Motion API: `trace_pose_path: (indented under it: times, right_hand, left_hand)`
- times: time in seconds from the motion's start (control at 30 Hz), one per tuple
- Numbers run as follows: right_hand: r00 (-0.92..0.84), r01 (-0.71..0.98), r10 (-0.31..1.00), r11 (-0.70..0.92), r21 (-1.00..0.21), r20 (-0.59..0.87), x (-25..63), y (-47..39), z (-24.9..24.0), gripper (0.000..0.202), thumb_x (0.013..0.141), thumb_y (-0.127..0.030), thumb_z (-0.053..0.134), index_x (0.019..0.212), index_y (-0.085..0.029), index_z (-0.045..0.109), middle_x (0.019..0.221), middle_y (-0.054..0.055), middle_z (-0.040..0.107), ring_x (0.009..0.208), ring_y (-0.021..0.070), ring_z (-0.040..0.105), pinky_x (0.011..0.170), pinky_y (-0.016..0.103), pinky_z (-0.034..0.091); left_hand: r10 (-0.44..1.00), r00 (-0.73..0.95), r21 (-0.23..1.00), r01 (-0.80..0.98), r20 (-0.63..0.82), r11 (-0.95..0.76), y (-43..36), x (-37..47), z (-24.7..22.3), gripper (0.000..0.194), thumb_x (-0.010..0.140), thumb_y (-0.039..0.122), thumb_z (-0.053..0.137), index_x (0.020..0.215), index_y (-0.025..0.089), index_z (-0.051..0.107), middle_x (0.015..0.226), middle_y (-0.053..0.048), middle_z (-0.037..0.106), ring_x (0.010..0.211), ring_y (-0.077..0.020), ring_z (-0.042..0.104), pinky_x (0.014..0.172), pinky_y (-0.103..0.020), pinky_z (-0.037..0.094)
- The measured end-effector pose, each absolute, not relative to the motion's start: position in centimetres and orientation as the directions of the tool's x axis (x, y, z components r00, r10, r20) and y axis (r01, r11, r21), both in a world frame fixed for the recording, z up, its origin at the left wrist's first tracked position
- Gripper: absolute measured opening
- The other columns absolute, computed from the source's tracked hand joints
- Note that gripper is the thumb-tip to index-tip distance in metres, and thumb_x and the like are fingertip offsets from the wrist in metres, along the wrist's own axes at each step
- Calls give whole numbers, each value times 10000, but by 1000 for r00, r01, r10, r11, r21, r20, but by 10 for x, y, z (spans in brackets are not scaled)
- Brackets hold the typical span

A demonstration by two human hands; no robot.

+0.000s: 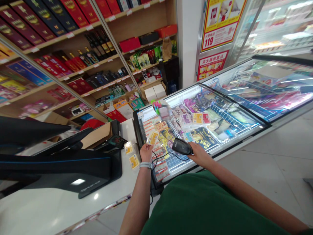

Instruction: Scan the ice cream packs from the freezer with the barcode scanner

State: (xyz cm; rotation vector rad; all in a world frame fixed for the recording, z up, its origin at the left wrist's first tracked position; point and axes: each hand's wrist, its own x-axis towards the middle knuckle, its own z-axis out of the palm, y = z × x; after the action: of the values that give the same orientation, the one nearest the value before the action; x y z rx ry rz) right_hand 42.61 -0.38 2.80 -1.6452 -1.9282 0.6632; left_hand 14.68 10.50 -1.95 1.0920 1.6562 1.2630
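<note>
My left hand (146,151) is closed on the lower end of a yellow-labelled clear packet (153,137), held over the left end of the glass-topped freezer (246,135). In my right hand (199,155) is a black barcode scanner (181,146), its head pointing left toward the packet. A black cable (168,154) runs in loops between the two hands. Similar packs lie on the glass: a purple one (186,119), a yellow one (197,118), a red one (206,118) and a light-blue one (187,136). Two yellow packs (134,161) rest on the white counter beside my left wrist.
A black checkout terminal (97,169) stands on the white counter (61,213) at left. An open cardboard box (97,134) sits behind it. Shelves (144,19) of boxes and bottles line the back wall. Behind the glass lid, wire baskets (227,114) hold frozen packs.
</note>
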Motion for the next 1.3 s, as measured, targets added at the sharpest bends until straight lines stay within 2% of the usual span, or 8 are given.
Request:
trace_pose_path:
  times: [0.17,0.5,0.9,1.03,1.3]
  right_hand:
    - [-135,735,987,156,-660,83,425,-3,30,227,746,-142,558,972,-162,537,930,90,617,890,243,583,792,325,426]
    - [-130,748,989,140,-649,64,425,-5,32,233,757,-155,559,990,-157,545,936,96,627,889,245,583,796,329,427]
    - [-121,735,992,112,-669,33,423,-9,40,221,742,-144,547,963,-162,537,942,98,618,906,247,580,810,333,434]
    - [-123,727,992,113,-677,34,422,-10,42,204,751,-153,549,954,-165,537,944,102,620,909,251,582,810,341,437]
    - [-135,721,989,134,-679,52,422,-12,41,204,750,-152,557,953,-174,539,928,84,618,891,238,581,793,326,435]
  left_hand:
    - [946,-289,979,99,-145,180,107,145,-25,176,586,220,723,683,159,588,622,-5,647,625,-132,606,645,-241,476]
    - [927,-273,965,-21,-257,262,103,149,-27,221,599,247,697,693,183,507,616,22,608,603,-132,610,580,-236,457]
    - [914,-286,957,-83,-289,277,101,152,-24,248,608,215,708,718,180,489,601,46,579,613,-117,618,580,-212,459]
    - [908,-300,956,-96,-292,276,99,152,-22,311,614,198,728,813,181,490,611,52,588,604,-125,636,575,-219,478]
    - [895,-288,940,-130,-341,316,94,152,-24,528,684,143,710,1153,194,473,681,28,634,585,-127,661,553,-213,505]
